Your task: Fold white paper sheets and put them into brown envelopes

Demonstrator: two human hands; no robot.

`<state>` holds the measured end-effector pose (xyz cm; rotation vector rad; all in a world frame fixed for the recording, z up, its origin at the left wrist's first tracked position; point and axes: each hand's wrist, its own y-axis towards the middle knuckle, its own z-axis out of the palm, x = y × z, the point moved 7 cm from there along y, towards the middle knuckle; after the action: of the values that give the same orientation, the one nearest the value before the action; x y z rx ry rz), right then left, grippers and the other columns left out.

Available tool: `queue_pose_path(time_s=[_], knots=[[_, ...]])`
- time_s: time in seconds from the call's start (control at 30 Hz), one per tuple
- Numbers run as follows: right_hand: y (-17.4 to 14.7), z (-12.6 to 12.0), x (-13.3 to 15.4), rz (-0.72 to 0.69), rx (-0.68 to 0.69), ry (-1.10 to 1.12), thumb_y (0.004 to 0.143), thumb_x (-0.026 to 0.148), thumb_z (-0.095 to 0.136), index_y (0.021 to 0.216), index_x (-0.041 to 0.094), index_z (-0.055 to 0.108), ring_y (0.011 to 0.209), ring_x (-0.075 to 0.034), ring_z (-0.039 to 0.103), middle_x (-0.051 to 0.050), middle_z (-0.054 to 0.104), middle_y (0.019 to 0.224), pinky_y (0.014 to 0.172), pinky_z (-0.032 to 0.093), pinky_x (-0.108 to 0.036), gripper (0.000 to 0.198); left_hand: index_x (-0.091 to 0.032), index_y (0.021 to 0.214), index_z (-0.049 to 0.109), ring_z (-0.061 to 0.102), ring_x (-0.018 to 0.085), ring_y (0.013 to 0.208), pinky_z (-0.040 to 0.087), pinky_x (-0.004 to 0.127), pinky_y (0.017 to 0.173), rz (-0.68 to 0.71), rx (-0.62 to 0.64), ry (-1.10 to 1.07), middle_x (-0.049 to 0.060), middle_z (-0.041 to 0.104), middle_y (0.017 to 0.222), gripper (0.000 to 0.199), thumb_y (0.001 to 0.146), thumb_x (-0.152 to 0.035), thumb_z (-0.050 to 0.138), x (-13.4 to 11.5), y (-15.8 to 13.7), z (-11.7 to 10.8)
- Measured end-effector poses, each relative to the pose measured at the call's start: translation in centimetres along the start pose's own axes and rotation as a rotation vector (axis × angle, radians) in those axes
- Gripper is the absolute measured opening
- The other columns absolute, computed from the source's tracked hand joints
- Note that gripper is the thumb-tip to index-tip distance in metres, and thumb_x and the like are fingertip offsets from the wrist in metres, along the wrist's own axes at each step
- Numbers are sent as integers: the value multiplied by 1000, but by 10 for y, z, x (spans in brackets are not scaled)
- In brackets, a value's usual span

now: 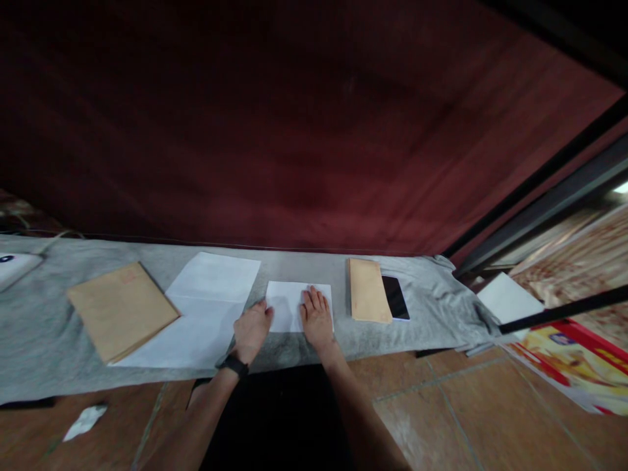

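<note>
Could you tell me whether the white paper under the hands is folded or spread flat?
Folded: the white paper is much smaller than the sheet beside it.

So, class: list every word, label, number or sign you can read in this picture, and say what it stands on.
Nothing can be read.
Large brown envelope: a faint red mark near its top, too blurred to read.
Red and yellow packaging: a small dark label, too small to read.
Folded white paper under the left hand and right hand: no print shows.
</note>
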<state>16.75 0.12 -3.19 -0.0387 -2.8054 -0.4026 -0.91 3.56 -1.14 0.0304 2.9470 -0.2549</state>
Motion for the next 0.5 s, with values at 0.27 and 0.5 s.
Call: queue_pose_path(time_s=[0.27, 0.5], knots=[[-2, 5, 1, 14, 44, -63, 104, 29, 40, 151, 19, 42, 147, -26, 33, -12, 36, 159, 120, 25, -47, 48, -10, 132, 54, 58, 31, 120, 42, 43, 102, 250, -271, -44, 20, 64, 126, 43, 97, -28, 36, -38, -8, -15], [-6, 8, 3, -66, 116, -91, 100, 26, 43, 156, 15, 29, 150, -26, 26, -12, 29, 162, 122, 19, -46, 59, -10, 149, 41, 38, 24, 144, 29, 44, 119, 639, -183, -236, 15, 46, 154, 58, 101, -41, 30, -111, -1, 35]])
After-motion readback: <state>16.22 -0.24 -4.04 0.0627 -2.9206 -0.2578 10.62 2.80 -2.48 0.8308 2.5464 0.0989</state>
